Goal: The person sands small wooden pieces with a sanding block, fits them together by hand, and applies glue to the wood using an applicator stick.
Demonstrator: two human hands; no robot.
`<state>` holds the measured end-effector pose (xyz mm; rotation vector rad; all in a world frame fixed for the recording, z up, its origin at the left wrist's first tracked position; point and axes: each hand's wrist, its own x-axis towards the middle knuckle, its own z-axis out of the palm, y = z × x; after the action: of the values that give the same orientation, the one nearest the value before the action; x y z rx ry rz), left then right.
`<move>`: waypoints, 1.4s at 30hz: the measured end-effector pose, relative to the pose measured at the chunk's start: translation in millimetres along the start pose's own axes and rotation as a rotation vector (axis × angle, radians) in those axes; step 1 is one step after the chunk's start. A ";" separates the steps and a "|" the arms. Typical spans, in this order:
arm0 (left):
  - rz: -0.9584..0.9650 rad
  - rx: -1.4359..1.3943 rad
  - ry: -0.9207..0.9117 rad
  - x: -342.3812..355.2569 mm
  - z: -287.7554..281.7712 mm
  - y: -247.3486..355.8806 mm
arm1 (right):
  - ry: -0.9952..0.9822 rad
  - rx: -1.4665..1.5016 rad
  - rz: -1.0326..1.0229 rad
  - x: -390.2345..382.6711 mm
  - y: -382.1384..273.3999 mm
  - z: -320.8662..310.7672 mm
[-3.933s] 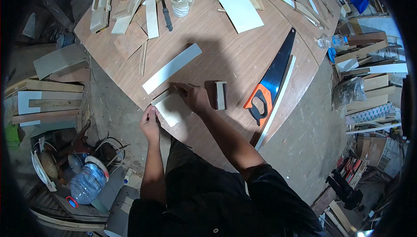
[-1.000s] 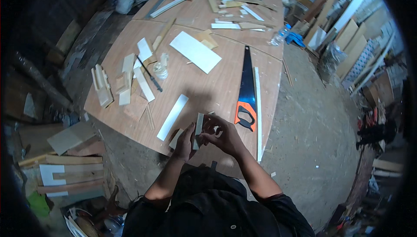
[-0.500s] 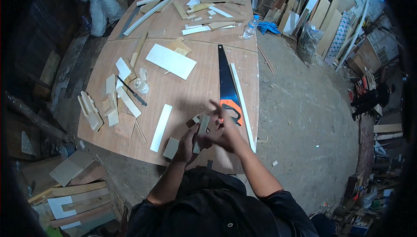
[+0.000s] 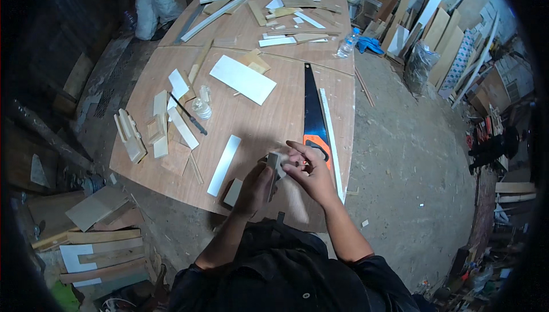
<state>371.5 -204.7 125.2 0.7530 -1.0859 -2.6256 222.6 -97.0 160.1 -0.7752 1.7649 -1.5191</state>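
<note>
Over the near edge of the workbench, my left hand [image 4: 254,191] grips a small wooden block [image 4: 274,166], held upright with one narrow face turned up. Just to its right is my right hand [image 4: 311,175], its thumb and index finger curved and apart beside the block. Its other fingers curl inward, and I cannot make out anything between them. A handsaw [image 4: 313,103] with a black blade and orange handle lies just beyond my right hand. A second small block [image 4: 233,192] rests by my left wrist, and a white strip [image 4: 224,165] lies beyond it.
A long white strip [image 4: 331,140] runs along the bench's right edge. To the left lie a dark file-like tool [image 4: 189,115], a clear jar [image 4: 201,109] and several wood offcuts [image 4: 130,136]. A white panel [image 4: 243,79] and a water bottle [image 4: 347,43] are farther back.
My right hand, blurred before, now shows its fingers curved close beside the block. The block stays in my left hand, turned slightly more upright. The whole view has shifted a little.
</note>
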 end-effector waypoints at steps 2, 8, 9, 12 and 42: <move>0.345 0.454 0.190 -1.4 9.2 0.3 | -0.095 -0.035 -0.044 -6.2 -6.5 -3.0; 0.510 0.853 0.330 -15.7 36.9 11.5 | -0.094 -0.001 0.084 -16.1 -26.5 -2.1; 0.511 0.851 0.316 -17.1 40.0 11.7 | -0.088 0.001 0.081 -19.1 -30.5 -2.1; 0.526 0.831 0.263 -16.7 46.3 -0.5 | 0.006 -0.154 0.022 -28.1 -38.9 -4.4; 0.093 0.475 0.168 -91.9 -21.5 -16.9 | -0.408 -0.207 0.079 -47.2 0.0 42.1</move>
<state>461.0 -171.9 135.3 0.9620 -1.6689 -2.1977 284.6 -84.3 161.3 -1.0232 1.6323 -1.0463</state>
